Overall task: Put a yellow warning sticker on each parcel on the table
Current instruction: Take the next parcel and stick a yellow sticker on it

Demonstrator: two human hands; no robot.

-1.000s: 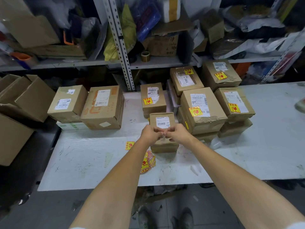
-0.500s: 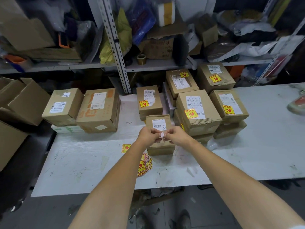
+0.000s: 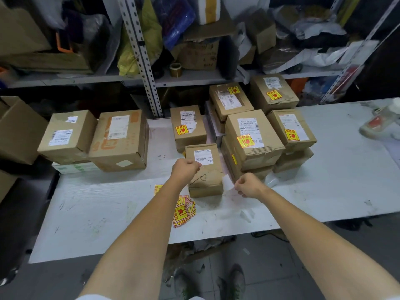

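Observation:
A small brown parcel (image 3: 207, 176) with a white label lies in the middle of the white table (image 3: 324, 191). My left hand (image 3: 185, 169) hovers over the parcel's left top edge with its fingers curled in a pinch; the yellow sticker it holds is hidden under the fist. To the parcel's right, my right hand (image 3: 249, 185) pinches a white backing paper (image 3: 227, 184). A pile of yellow warning stickers (image 3: 184, 211) lies by the front edge, and a single sticker (image 3: 158, 189) lies further left. Two parcels (image 3: 67, 137) (image 3: 121, 141) at the left show no yellow sticker.
Several stickered parcels are stacked at the right, among them one at the front (image 3: 253, 135) and one behind the small parcel (image 3: 188, 126). A cluttered metal shelf (image 3: 194, 76) runs behind the table. Empty cartons (image 3: 17, 131) stand at the far left. A shoe (image 3: 376, 126) lies at the right edge.
My hands, joined over the small parcel before, have pulled apart. The right hand moved right and down with the white backing paper, while the left stayed over the parcel.

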